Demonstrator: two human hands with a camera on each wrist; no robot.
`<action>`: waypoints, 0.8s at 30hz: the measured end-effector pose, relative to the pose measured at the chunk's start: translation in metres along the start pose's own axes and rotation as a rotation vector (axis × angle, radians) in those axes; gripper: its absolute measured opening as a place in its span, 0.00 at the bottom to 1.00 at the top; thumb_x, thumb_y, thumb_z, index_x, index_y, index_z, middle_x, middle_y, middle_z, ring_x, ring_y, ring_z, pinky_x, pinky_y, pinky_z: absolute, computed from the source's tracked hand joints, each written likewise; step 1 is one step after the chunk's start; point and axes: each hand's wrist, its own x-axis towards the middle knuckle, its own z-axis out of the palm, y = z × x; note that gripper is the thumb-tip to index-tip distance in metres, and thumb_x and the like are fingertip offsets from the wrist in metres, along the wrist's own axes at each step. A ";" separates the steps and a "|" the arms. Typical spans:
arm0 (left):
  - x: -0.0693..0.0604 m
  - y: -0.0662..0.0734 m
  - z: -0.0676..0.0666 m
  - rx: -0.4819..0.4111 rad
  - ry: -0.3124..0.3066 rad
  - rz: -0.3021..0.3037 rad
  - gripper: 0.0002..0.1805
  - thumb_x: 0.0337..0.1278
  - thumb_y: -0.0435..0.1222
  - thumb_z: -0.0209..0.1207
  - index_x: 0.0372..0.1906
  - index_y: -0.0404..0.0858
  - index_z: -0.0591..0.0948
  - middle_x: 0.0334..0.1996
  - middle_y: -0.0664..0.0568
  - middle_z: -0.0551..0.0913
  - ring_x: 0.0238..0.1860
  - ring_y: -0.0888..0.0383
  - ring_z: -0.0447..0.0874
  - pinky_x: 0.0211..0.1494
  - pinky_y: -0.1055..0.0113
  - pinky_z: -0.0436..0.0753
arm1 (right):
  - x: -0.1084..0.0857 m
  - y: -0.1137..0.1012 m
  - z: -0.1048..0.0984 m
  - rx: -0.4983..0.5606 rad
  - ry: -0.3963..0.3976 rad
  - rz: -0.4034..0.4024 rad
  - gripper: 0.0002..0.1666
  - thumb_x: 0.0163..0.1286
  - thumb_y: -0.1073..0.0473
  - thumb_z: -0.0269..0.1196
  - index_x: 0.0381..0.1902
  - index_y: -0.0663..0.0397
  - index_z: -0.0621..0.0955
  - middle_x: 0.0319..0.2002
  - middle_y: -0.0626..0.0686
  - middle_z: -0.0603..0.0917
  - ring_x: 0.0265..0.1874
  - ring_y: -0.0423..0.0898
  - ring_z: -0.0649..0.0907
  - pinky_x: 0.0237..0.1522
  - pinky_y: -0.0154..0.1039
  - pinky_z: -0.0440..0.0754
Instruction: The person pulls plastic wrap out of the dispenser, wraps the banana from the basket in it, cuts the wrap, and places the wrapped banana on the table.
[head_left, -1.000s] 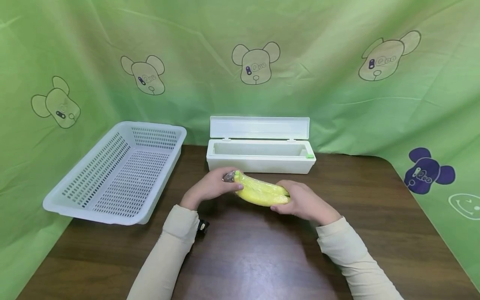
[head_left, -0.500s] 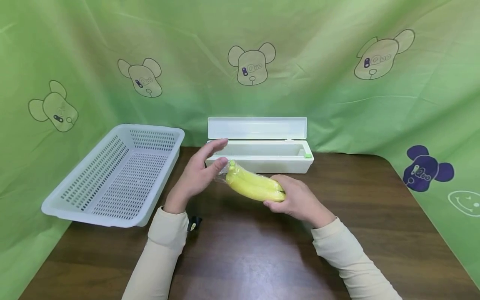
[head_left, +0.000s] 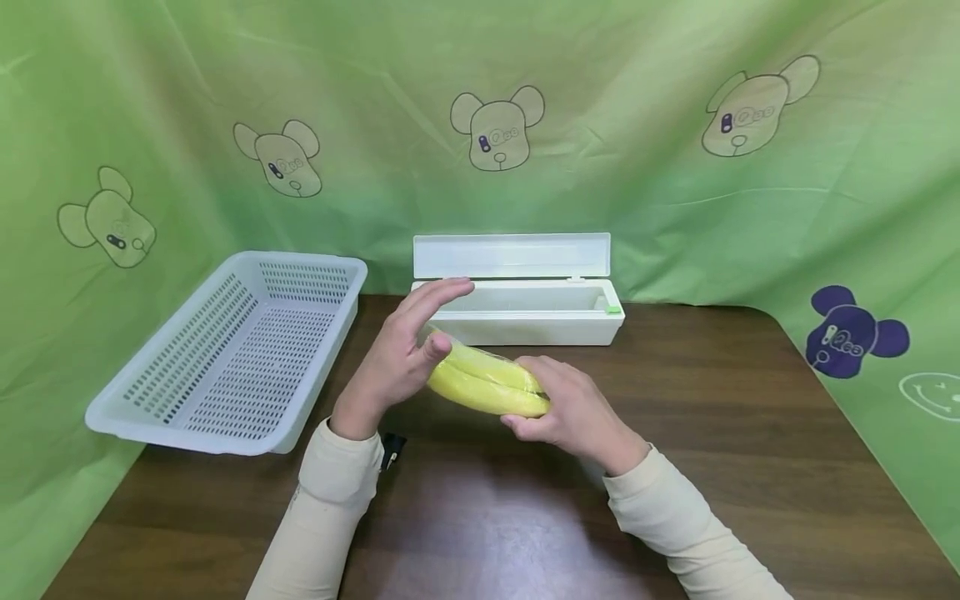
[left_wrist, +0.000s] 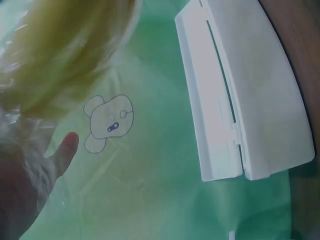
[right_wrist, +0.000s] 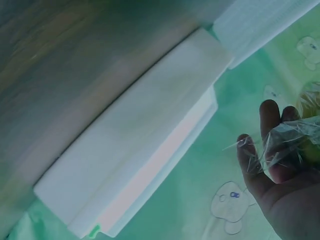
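A small bunch of yellow bananas (head_left: 483,385) wrapped in clear plastic film is held above the table, tilted. My right hand (head_left: 573,412) grips its right end, thumb below and fingers on top. At the other end, my left hand (head_left: 390,358) has its fingers straight and thumb apart; its thumb overlaps the tip of the bunch, and I cannot tell whether it touches. The left wrist view has the bananas (left_wrist: 70,55) large and blurred near the thumb. In the right wrist view, loose film (right_wrist: 295,132) spreads over the fingers, with little of the fruit visible.
Behind the hands stands a long white box (head_left: 525,329) with its lid raised, a green piece at its right end. A white perforated basket (head_left: 296,417) sits at left on the brown wooden table (head_left: 735,400). Green printed cloth (head_left: 390,183) hangs behind.
My left hand has let go of the wrapped stem end and spread its fingers. My right hand has carried the bananas slightly left, toward the left palm.
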 end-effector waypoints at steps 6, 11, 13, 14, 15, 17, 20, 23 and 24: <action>0.000 0.002 0.008 -0.119 -0.008 -0.017 0.55 0.61 0.75 0.34 0.69 0.30 0.71 0.65 0.41 0.75 0.69 0.50 0.68 0.72 0.54 0.64 | 0.001 -0.004 0.002 0.010 0.086 -0.097 0.34 0.43 0.51 0.77 0.49 0.55 0.80 0.32 0.44 0.77 0.29 0.41 0.73 0.27 0.37 0.74; 0.002 0.004 0.016 -0.315 0.095 -0.030 0.57 0.62 0.75 0.32 0.67 0.26 0.71 0.60 0.34 0.79 0.65 0.46 0.74 0.70 0.49 0.67 | 0.000 -0.003 0.004 0.037 0.132 -0.116 0.35 0.42 0.55 0.77 0.51 0.56 0.80 0.33 0.46 0.79 0.29 0.42 0.74 0.27 0.36 0.74; 0.003 0.005 0.020 -0.390 0.162 -0.070 0.58 0.61 0.75 0.32 0.65 0.24 0.72 0.57 0.32 0.80 0.63 0.46 0.76 0.68 0.48 0.70 | 0.000 -0.002 0.004 0.058 0.138 -0.105 0.35 0.42 0.56 0.77 0.51 0.56 0.80 0.34 0.46 0.81 0.29 0.42 0.75 0.28 0.36 0.75; 0.004 0.006 0.022 -0.431 0.202 -0.094 0.59 0.61 0.75 0.32 0.63 0.23 0.73 0.56 0.32 0.81 0.62 0.47 0.78 0.66 0.47 0.72 | 0.000 -0.002 0.004 0.068 0.141 -0.099 0.35 0.42 0.56 0.77 0.51 0.56 0.80 0.35 0.47 0.81 0.30 0.42 0.76 0.28 0.35 0.75; 0.004 0.006 0.024 -0.473 0.239 -0.122 0.59 0.61 0.75 0.32 0.61 0.22 0.74 0.55 0.33 0.81 0.61 0.48 0.79 0.65 0.47 0.74 | -0.001 -0.002 0.004 0.076 0.145 -0.091 0.35 0.42 0.56 0.78 0.51 0.56 0.81 0.36 0.47 0.82 0.30 0.41 0.76 0.29 0.35 0.76; 0.005 0.007 0.030 -0.584 0.303 -0.170 0.59 0.62 0.75 0.33 0.58 0.19 0.75 0.53 0.37 0.83 0.58 0.49 0.81 0.62 0.45 0.76 | -0.001 -0.002 0.004 0.102 0.152 -0.070 0.36 0.42 0.57 0.78 0.52 0.56 0.81 0.38 0.48 0.83 0.31 0.42 0.77 0.30 0.34 0.76; 0.006 0.008 0.039 -0.760 0.381 -0.237 0.55 0.64 0.73 0.35 0.54 0.22 0.78 0.50 0.44 0.85 0.54 0.51 0.83 0.61 0.44 0.78 | -0.001 -0.003 0.002 0.152 0.156 -0.025 0.36 0.42 0.58 0.78 0.52 0.56 0.81 0.40 0.48 0.84 0.33 0.42 0.79 0.33 0.32 0.76; 0.006 0.010 0.047 -0.874 0.421 -0.280 0.47 0.68 0.71 0.36 0.52 0.31 0.81 0.49 0.48 0.84 0.53 0.50 0.82 0.61 0.47 0.78 | -0.002 -0.004 0.002 0.209 0.150 0.025 0.35 0.43 0.60 0.78 0.53 0.56 0.82 0.41 0.47 0.84 0.34 0.42 0.79 0.36 0.30 0.75; 0.006 0.011 0.049 -0.895 0.429 -0.291 0.44 0.70 0.69 0.36 0.53 0.35 0.81 0.50 0.47 0.83 0.53 0.50 0.82 0.61 0.48 0.77 | -0.002 -0.004 0.001 0.234 0.149 0.040 0.35 0.43 0.60 0.78 0.53 0.56 0.82 0.41 0.48 0.85 0.34 0.42 0.79 0.36 0.30 0.75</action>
